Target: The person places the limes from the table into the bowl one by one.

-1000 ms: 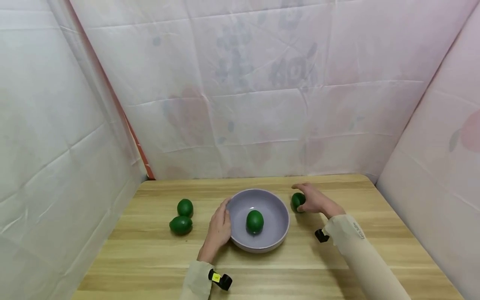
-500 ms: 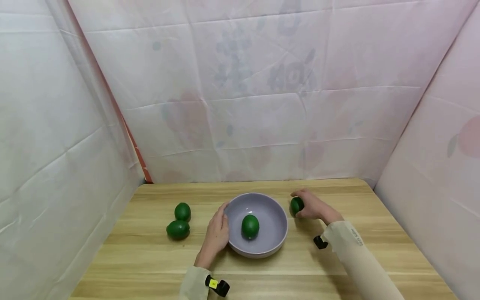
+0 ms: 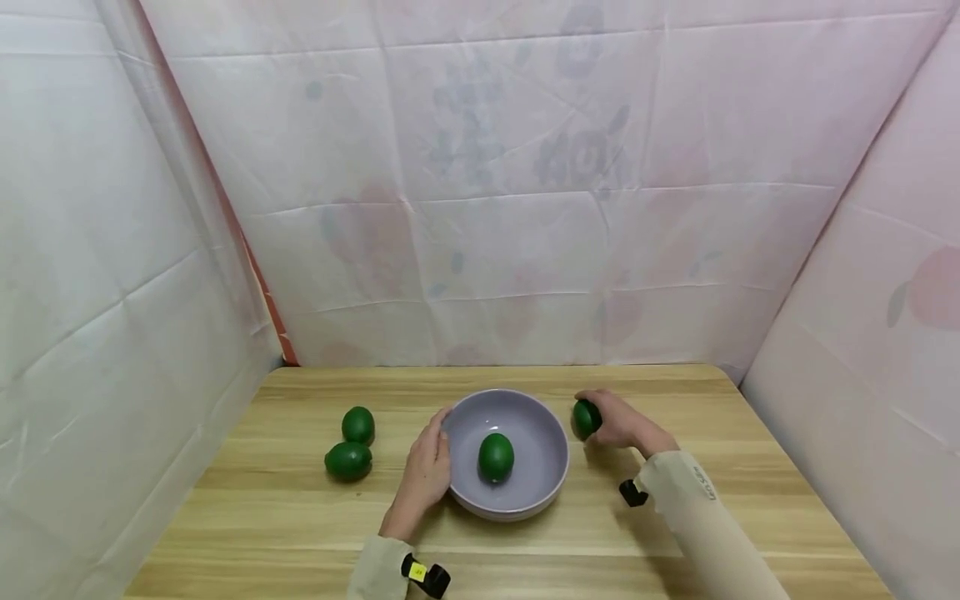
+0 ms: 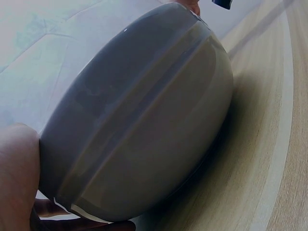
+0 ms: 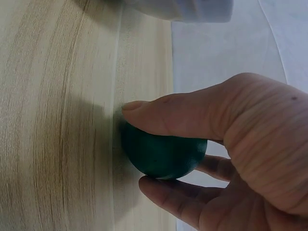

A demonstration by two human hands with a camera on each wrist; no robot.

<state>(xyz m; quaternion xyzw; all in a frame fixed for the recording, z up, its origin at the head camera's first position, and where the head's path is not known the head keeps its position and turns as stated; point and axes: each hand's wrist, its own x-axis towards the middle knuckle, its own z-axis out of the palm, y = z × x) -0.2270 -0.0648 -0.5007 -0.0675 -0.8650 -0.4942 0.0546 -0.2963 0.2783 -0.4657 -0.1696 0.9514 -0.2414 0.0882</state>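
A lilac bowl (image 3: 550, 483) stands on the table with one dark green lime (image 3: 496, 457) inside. My left hand (image 3: 426, 473) holds the bowl's left side; in the left wrist view the thumb (image 4: 19, 168) lies against its wall and fingers reach round below. To the right of the bowl, my right hand (image 3: 618, 418) grips another green lime (image 3: 585, 419). The right wrist view has that lime (image 5: 161, 154) between thumb and fingers, close to the tabletop; whether it touches the wood is unclear.
Two more limes, one farther back (image 3: 358, 426) and one nearer (image 3: 348, 461), lie close together left of the bowl on the wooden table (image 3: 525, 562). White patterned sheets (image 3: 480, 208) enclose the table's back and sides.
My right hand's fingers have closed round the lime at the right. The left hand stays on the bowl. The whole view has shifted slightly.
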